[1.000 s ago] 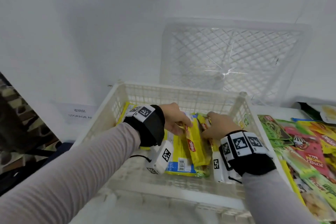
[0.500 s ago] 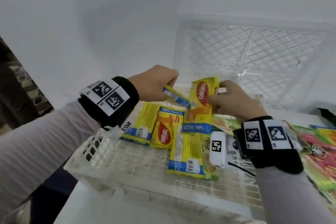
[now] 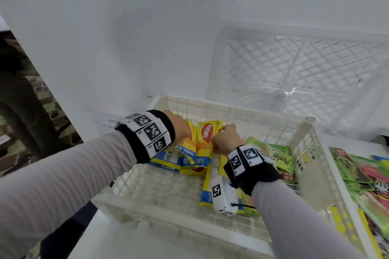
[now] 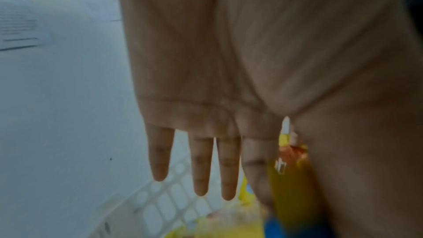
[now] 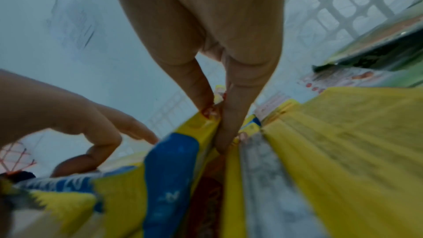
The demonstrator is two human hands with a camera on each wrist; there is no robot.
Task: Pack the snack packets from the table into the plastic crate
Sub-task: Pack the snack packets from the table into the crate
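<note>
The white plastic crate (image 3: 231,111) stands in front of me with several yellow Nabati packets and a green Pandan packet (image 3: 281,159) in it. Both hands are inside the crate at its far left. My right hand (image 3: 223,136) pinches the top edge of an upright yellow packet (image 3: 207,143) between thumb and forefinger (image 5: 231,115). Beside it, my left hand (image 3: 181,130) pinches a second yellow packet (image 4: 290,184) between thumb and index finger, its other fingers (image 4: 201,169) straight. Another yellow packet (image 3: 216,171) lies flat under my right wrist.
More snack packets, green and red, (image 3: 362,172) lie on the table right of the crate. A second white crate (image 3: 294,65) leans against the wall behind. The table's left edge drops off beside a paper label (image 3: 109,123).
Both hands held packets up above the crate half a second ago; now they have come down into its far left part, with the packets standing side by side.
</note>
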